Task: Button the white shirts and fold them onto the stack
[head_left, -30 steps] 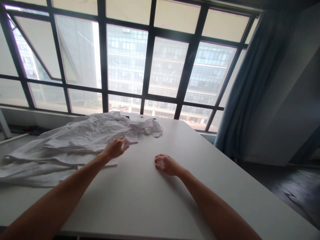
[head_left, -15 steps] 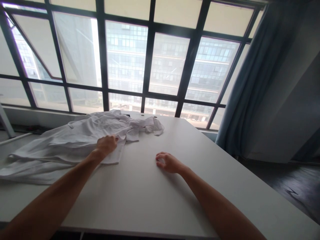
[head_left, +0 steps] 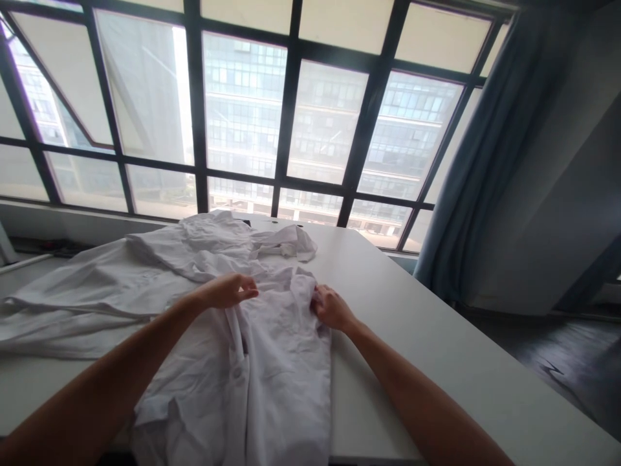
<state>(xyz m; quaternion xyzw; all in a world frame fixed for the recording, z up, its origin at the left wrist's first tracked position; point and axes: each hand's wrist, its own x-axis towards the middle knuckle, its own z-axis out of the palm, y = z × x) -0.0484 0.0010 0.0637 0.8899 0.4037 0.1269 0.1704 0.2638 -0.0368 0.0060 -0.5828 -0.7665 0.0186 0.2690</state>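
A white button-front garment lies wrinkled on the table, with a placket and a button showing. Part of it spreads to the left and another part hangs over the near table edge. My right hand is closed on its right upper edge, with the fingertips partly hidden in the cloth. Over the middle of the garment is my left hand, its thumb apart from its curved fingers and nothing visible between them. Whether the left fingertips touch the cloth I cannot tell.
The white table runs toward a large dark-framed window. A blue curtain hangs at the right, above a dark floor. Small round holes mark the far tabletop.
Part of the white garment now lies spread across the middle and front of the table. My left hand has moved right and opened; my right hand has taken hold of the garment's edge.
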